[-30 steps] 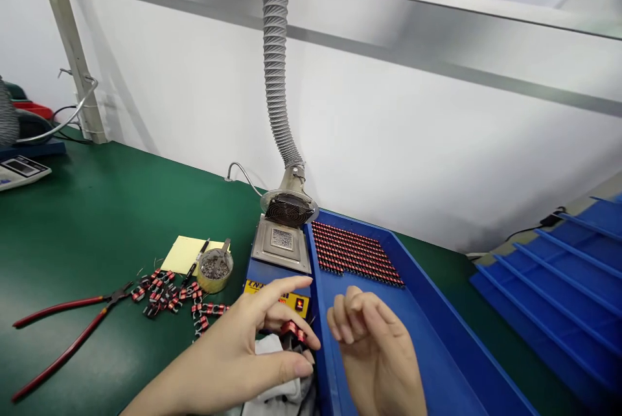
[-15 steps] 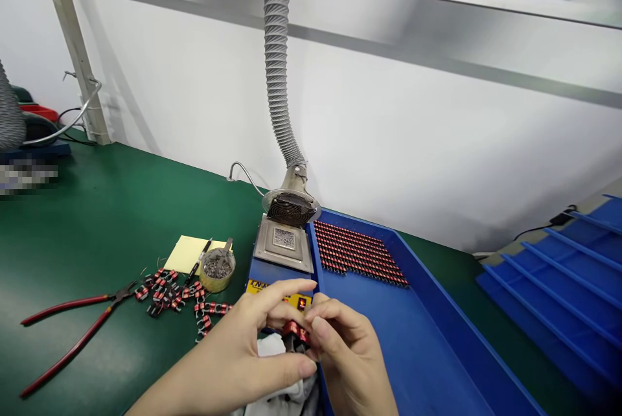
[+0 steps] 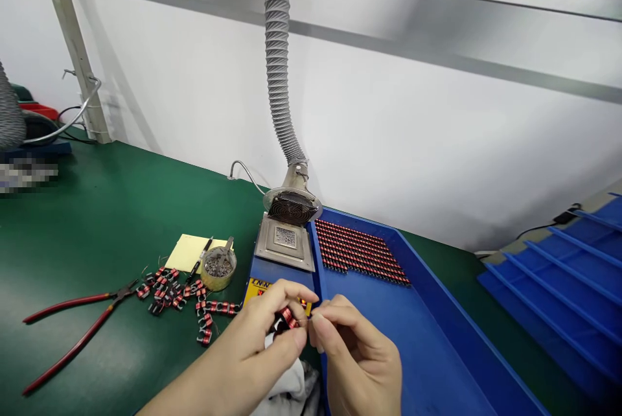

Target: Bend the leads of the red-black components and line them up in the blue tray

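Note:
My left hand [image 3: 253, 354] pinches a small red-wound coil part [image 3: 287, 317] between thumb and fingers, just in front of the blue solder pot unit [image 3: 280, 260]. My right hand [image 3: 357, 354] meets it from the right, its fingertips closed on the same part's end. Beneath the hands lies a grey-white cloth [image 3: 289, 390]. A loose heap of the same red coil parts [image 3: 182, 296] lies on the green bench to the left. Rows of finished red coils [image 3: 362, 253] fill the far end of the blue tray [image 3: 427, 364].
Red-handled pliers [image 3: 68, 332] lie at the left on the green mat. A yellow pad [image 3: 189, 252], a pen and a small tin of grey bits [image 3: 218, 268] sit behind the heap. A grey extraction hose [image 3: 279, 66] hangs over the solder pot. Stacked blue trays [image 3: 568, 273] stand at right.
My right hand came in from the blue tray to meet the left and took hold of the coil part. The left hand's fingers closed tighter and lifted the part slightly.

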Motion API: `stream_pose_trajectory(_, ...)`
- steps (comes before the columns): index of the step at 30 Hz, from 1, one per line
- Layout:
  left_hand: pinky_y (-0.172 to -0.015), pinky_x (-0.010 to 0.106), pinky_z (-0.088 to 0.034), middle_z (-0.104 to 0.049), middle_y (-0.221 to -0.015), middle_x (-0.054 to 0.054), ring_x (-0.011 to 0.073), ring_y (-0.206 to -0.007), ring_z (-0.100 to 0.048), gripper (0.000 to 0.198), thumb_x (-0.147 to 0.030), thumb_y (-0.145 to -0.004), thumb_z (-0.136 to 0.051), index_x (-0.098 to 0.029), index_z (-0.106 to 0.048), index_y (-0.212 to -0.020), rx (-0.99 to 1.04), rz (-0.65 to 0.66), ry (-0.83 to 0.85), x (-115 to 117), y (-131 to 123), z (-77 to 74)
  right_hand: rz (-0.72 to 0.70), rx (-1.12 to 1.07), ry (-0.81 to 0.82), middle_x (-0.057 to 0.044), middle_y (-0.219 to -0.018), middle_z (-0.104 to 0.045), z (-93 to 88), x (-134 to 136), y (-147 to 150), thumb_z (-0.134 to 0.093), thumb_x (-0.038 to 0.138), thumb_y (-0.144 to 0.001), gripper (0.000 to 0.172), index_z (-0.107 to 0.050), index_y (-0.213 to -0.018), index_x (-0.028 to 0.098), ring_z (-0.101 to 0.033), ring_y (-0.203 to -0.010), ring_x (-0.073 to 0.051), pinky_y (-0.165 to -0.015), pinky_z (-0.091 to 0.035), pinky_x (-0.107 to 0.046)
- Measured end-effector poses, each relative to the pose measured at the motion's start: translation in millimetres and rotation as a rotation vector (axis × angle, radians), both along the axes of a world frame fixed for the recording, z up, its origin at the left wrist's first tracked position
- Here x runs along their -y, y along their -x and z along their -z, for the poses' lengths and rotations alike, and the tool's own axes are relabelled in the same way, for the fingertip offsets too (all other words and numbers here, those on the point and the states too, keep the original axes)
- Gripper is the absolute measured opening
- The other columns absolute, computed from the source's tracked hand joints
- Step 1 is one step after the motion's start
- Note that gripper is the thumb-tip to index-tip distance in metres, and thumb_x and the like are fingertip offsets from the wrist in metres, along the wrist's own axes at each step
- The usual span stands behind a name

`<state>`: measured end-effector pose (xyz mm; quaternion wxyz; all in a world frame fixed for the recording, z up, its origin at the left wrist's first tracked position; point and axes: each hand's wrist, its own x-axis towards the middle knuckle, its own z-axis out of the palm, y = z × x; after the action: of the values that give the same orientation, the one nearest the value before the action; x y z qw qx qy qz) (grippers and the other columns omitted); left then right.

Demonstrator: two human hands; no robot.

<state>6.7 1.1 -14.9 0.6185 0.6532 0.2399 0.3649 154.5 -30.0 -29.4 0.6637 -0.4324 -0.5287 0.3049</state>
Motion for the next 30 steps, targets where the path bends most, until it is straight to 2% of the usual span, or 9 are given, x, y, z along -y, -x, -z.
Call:
stream_pose_trajectory(3,-0.078,0.028,-0.037,-0.053,-0.092,-0.001,0.0162,-0.087,-0.049,0.015,-0.036,-0.096,-0.046,-0.024,-0.053,-0.101,-0.057,-0.052,-0.031,0,-1,-2.6,0.015,0.019,-0.017,0.002,-0.061,-0.057,4.1,0,-1,-0.071,0.026,-0.082,0.007,-0.074,-0.075,0.027,-0.051,-0.058,-0.012,-0.054,-0.041,-0.022)
stream_pose_trajectory(8,-0.072,0.026,-0.034,-0.053,-0.085,-0.003,0.0147,-0.08,-0.046,0.014,-0.033,-0.095,-0.046,-0.023,-0.052,-0.088,-0.117,-0.079,-0.08,0,0,-7.2,-0.002,-0.014,-0.026,0.002,-0.061,-0.055,5.9,-1,-2,-0.073,0.025,-0.08,0.005,-0.075,-0.076,0.027,-0.05,-0.058,-0.012,-0.055,-0.042,-0.023)
stream_pose_trajectory(14,-0.069,0.025,-0.033,-0.055,-0.082,-0.004,0.0139,-0.076,-0.046,0.016,-0.029,-0.094,-0.045,-0.022,-0.051,-0.081,-0.147,-0.072,-0.113,-1,0,-10.2,-0.147,-0.198,0.025,0.004,-0.054,-0.049,-0.9,-2,-1,-0.074,0.033,-0.078,0.012,-0.074,-0.07,0.026,-0.044,-0.052,-0.01,-0.051,-0.04,-0.022)
stream_pose_trajectory(22,-0.07,0.027,-0.032,-0.055,-0.081,-0.003,0.0146,-0.077,-0.045,0.015,-0.029,-0.091,-0.046,-0.021,-0.052,-0.079,-0.177,-0.096,-0.075,1,0,-13.8,0.007,-0.037,0.01,0.001,-0.063,-0.059,4.6,1,-4,-0.077,0.026,-0.076,0.003,-0.074,-0.075,0.027,-0.053,-0.06,-0.012,-0.056,-0.045,-0.022)
stream_pose_trajectory(26,-0.069,0.027,-0.031,-0.053,-0.08,-0.003,0.0149,-0.075,-0.044,0.017,-0.03,-0.091,-0.047,-0.021,-0.052,-0.078,-0.166,-0.109,-0.061,1,0,-14.2,-0.002,0.098,0.003,0.0,-0.065,-0.062,0.4,2,-5,-0.073,0.023,-0.078,0.005,-0.075,-0.078,0.027,-0.057,-0.062,-0.015,-0.058,-0.046,-0.025)
stream_pose_trajectory(30,-0.068,0.027,-0.031,-0.052,-0.079,-0.003,0.0146,-0.074,-0.043,0.017,-0.03,-0.091,-0.048,-0.021,-0.053,-0.078,-0.15,-0.098,-0.053,0,0,-12.7,0.001,0.092,-0.015,0.0,-0.063,-0.062,-2.1,2,-5,-0.073,0.022,-0.079,0.006,-0.074,-0.075,0.026,-0.057,-0.061,-0.015,-0.057,-0.046,-0.025)
